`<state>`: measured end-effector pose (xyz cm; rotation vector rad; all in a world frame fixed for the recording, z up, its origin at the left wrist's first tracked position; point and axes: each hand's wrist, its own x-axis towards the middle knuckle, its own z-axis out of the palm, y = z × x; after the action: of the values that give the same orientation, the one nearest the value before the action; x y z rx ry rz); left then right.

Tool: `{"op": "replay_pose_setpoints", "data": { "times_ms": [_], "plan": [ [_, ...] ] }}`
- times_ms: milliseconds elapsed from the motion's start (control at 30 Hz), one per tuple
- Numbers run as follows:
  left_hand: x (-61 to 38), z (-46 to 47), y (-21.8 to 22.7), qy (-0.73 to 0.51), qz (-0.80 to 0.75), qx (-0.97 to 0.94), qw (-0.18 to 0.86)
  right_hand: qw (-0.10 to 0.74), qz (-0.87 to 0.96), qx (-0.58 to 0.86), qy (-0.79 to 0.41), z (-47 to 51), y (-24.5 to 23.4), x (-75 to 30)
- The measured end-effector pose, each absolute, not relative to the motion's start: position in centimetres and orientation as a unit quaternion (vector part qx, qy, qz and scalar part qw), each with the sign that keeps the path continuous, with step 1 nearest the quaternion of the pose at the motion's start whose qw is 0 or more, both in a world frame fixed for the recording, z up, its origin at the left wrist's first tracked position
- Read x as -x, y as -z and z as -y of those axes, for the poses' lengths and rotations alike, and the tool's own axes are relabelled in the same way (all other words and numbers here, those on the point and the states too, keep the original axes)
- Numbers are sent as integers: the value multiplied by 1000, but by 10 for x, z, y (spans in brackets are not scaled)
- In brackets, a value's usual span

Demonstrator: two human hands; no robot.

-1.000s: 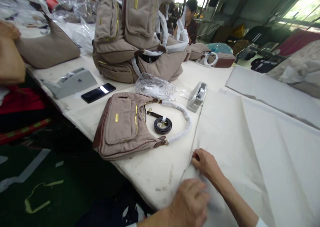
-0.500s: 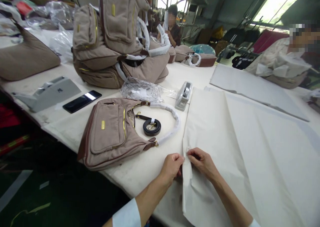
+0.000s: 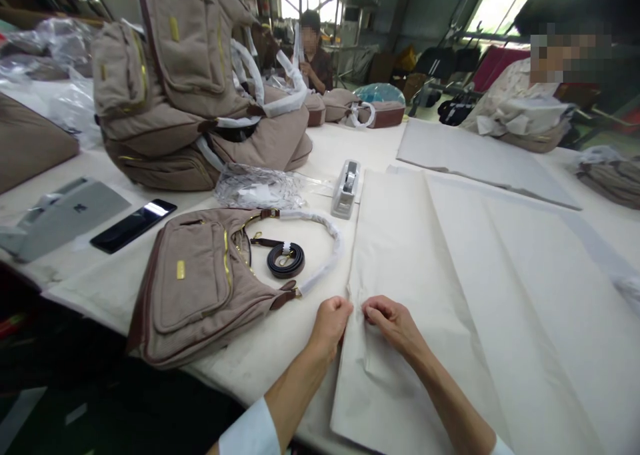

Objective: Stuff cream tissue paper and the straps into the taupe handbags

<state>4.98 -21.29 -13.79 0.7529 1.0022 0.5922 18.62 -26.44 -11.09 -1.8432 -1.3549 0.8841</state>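
**tapegun_tom:** ok so what are the fingers actually doing here?

**binliner:** both sets pinched shut on the same thing; left hand and right hand sit knuckle to knuckle, fingertips nearly meeting; each one nips the near left edge of the big paper sheet; there's a small raised crease between them

**tapegun_tom:** which side is the paper on then?

**binliner:** that's the bit that matters imo; the edge they hold runs straight away from the person, up toward the tape dispenser; the left hand comes at it from the bare table side, the right hand rests on top of the paper; nearly all of the sheet lies to the right of the fingers and away from them, flat apart from a few long fold lines; neither hand is nearer, both are right on it

**tapegun_tom:** and the bag?

**binliner:** the handbag lies flat just left of the left hand, not touching it; its wrapped handle arches toward the sheet's edge, with a coiled strap inside the loop; further out there's a phone, then the pile of bags at the back; other people are at the far side, well apart from these two hands
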Motion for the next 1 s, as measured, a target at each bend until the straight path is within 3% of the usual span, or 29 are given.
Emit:
{"op": "replay_pose_setpoints", "data": {
  "times_ms": [333, 1000],
  "plan": [
    [-49, 208, 131, -220, -399, -345, 821, 371, 477, 700, -380, 263, 120, -189],
    [-49, 225, 147, -332, -454, -504, 656, 429, 367, 705, -430, 254, 115, -172]
  ]
}}
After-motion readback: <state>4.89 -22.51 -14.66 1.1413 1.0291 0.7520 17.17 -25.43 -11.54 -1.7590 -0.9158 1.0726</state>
